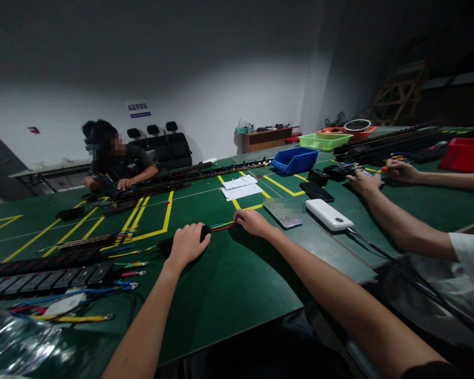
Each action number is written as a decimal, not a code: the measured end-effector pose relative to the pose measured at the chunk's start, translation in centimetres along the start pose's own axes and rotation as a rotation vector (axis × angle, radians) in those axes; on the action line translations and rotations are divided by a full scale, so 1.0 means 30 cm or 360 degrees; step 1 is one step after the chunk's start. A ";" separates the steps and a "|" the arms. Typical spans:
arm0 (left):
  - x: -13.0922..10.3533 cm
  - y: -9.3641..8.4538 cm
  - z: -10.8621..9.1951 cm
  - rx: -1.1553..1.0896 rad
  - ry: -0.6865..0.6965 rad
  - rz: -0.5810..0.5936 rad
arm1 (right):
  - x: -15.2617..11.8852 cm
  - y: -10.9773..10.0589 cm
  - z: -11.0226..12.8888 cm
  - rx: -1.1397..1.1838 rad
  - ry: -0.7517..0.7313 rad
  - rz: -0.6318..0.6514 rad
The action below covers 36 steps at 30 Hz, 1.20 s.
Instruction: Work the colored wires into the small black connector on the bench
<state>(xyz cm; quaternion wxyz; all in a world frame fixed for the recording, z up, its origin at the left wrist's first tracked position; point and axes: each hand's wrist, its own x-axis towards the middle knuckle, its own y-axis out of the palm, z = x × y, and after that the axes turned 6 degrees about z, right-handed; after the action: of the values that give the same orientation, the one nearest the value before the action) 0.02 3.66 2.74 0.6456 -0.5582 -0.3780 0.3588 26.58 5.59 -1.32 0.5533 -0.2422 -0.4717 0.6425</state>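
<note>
My left hand [187,243] is wrapped over a small black housing [166,246] on the green table, covering most of it. Several coloured wires [221,227], blue, yellow and red among them, come out of its right side. Their far ends run into the closed fingers of my right hand [253,221], which hide the tips. More wires [152,248] stick out on the housing's left. Left of my left hand lie long black socket strips [51,280] with coloured leads ending in ring terminals [109,317].
A phone [282,213] and a white power bank [328,214] with a cable lie right of my right hand. Beyond are white papers [240,188] and a blue bin [294,160]. A co-worker's hands [365,181] work at right; another person [120,158] bends over parts at far left.
</note>
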 end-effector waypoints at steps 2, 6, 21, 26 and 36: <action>0.000 0.000 0.000 -0.0010 0.0001 0.0005 | -0.001 -0.001 -0.001 -0.0008 -0.0012 0.0003; 0.000 -0.001 0.001 0.0000 0.0025 -0.0018 | 0.001 -0.004 -0.008 0.0009 -0.0049 0.0001; 0.002 -0.001 0.004 -0.0020 0.0040 -0.0022 | 0.004 -0.007 -0.018 -0.0098 -0.0096 0.0052; 0.003 0.007 0.006 0.0019 0.0036 -0.0046 | 0.011 -0.007 -0.021 -0.0173 -0.0119 0.0080; 0.002 0.006 0.007 -0.0011 0.0044 -0.0032 | 0.004 -0.013 -0.010 -0.0159 -0.0110 0.0064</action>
<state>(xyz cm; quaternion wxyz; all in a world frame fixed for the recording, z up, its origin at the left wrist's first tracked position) -0.15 3.84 2.60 0.6525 -0.5615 -0.3757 0.3433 27.00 5.78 -1.09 0.5109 -0.2566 -0.5169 0.6371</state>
